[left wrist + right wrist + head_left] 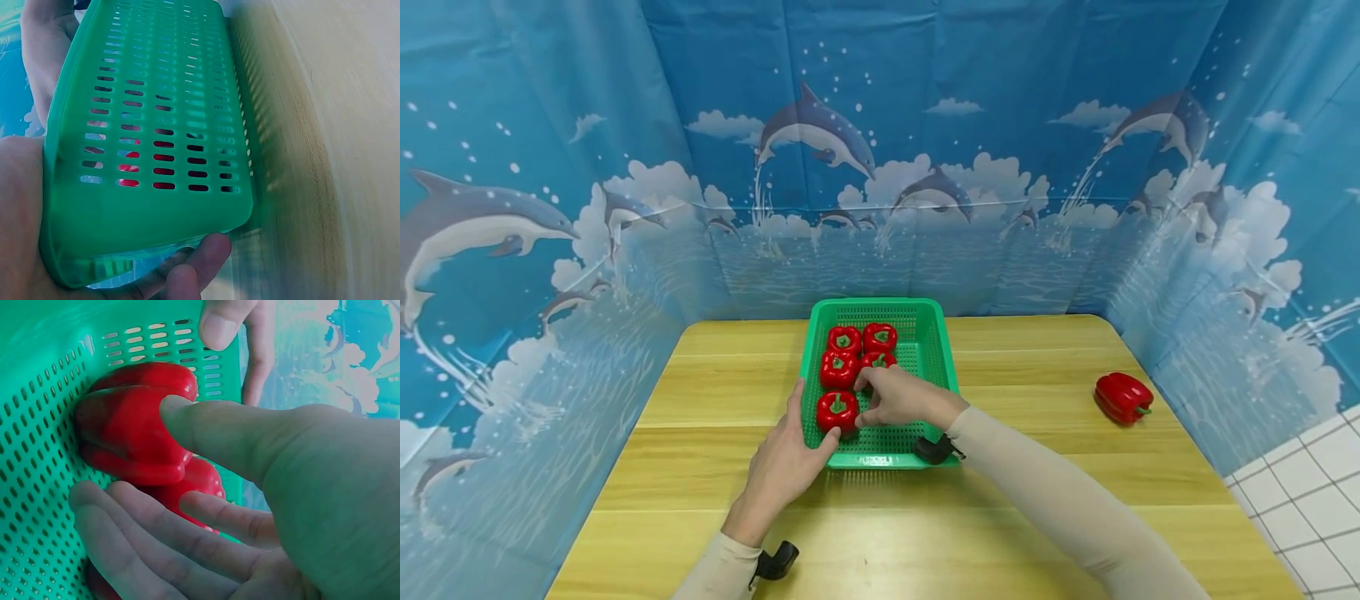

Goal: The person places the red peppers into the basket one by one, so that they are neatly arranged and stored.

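Note:
A green plastic basket (947,367) holds several red bell peppers (838,369) standing stem up along its left side. My left hand (788,458) grips the basket's near left corner, thumb over the rim and fingers curled round the outside wall, as the left wrist view shows. Inside the basket, my right hand (895,396) is beside the nearest bell pepper (837,412). In the right wrist view its thumb touches that bell pepper (134,431), while the fingers (181,550) extend loosely apart from it. Another bell pepper (878,359) is partly hidden behind the right hand.
One more red bell pepper (1123,397) lies on its side near the right edge of the wooden table (1022,492). A blue curtain (880,250) printed with dolphins hangs behind and beside the table. White tiles (1311,492) show at the lower right.

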Demonstrator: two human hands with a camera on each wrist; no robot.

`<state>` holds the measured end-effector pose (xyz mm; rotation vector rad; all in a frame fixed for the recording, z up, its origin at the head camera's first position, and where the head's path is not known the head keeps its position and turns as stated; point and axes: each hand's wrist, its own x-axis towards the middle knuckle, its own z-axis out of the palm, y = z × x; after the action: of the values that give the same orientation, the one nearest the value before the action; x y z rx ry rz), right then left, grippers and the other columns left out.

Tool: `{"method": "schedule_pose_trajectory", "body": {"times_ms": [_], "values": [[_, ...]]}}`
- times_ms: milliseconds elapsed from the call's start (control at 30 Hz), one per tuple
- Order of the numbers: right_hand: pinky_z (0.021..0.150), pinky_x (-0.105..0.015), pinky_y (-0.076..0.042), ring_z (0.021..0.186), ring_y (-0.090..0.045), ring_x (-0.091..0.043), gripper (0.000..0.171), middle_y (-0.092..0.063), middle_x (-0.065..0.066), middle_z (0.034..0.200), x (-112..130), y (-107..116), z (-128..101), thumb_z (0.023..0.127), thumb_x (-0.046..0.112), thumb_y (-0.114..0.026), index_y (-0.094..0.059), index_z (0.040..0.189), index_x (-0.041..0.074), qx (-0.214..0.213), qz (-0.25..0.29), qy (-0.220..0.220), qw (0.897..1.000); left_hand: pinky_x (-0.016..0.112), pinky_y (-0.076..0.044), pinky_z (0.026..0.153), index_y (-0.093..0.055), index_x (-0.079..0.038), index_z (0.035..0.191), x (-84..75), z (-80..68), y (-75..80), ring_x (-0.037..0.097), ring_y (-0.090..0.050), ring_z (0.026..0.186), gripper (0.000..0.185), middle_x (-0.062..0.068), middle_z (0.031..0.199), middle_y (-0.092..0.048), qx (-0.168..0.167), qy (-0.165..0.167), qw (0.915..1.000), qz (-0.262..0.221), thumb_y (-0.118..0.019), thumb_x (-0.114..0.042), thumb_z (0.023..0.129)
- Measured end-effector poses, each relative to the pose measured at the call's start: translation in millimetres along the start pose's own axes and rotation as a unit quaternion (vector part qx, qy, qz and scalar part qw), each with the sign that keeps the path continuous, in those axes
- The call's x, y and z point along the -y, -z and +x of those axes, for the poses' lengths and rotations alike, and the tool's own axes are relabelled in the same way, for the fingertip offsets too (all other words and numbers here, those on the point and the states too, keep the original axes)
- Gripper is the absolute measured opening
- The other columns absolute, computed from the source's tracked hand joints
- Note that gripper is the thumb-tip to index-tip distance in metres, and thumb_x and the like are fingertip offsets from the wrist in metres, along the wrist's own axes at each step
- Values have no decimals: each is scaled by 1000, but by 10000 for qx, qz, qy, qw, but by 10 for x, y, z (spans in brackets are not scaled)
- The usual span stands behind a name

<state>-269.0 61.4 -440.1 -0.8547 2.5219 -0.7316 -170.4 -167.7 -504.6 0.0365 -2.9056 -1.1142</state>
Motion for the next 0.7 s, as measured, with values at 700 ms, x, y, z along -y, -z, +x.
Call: {"method": "schedule_pose_trajectory", "body": {"times_ms": [700], "values": [[93, -41, -66, 95, -76, -14, 43, -83, -2, 111, -160, 26, -372, 112, 34, -82, -75, 143, 6, -724, 252, 113, 9970, 31, -30, 50, -10, -23, 190, 8, -24, -30, 17, -39, 51, 108, 26, 156, -70, -89, -49, 9999, -117, -76, -50, 109]]}}
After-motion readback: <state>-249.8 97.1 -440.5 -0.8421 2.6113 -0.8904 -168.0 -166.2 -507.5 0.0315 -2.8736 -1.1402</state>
